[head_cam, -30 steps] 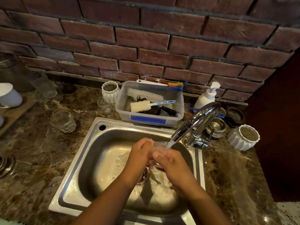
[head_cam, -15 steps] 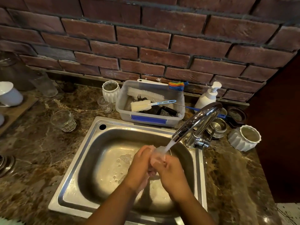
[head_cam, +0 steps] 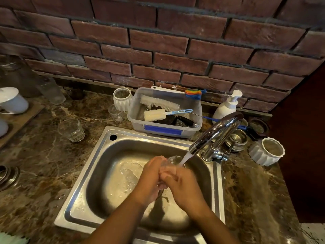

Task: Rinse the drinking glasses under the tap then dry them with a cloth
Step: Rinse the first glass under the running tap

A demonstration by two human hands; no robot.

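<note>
Over the steel sink [head_cam: 98, 155] both hands wrap a clear drinking glass [head_cam: 173, 160], its rim tilted up toward the tap. My left hand [head_cam: 152, 175] grips its left side and my right hand [head_cam: 182, 185] its right side. Water streams from the chrome tap [head_cam: 214, 132] into the glass mouth. Most of the glass is hidden by my fingers. Two more clear glasses stand on the counter left of the sink, a wide one [head_cam: 71, 130] and a small one [head_cam: 116, 113]. No cloth shows clearly.
A plastic tub [head_cam: 163, 129] with brushes sits behind the sink. A white ribbed cup [head_cam: 122, 98], a soap pump bottle [head_cam: 226, 106], a steel bowl [head_cam: 237, 138] and another white ribbed cup [head_cam: 267, 152] stand around it. White cups [head_cam: 12, 101] rest at far left.
Both hands have shifted slightly on the glass and turned it under the running water; its rim now faces the stream. Nothing else on the counter moved.
</note>
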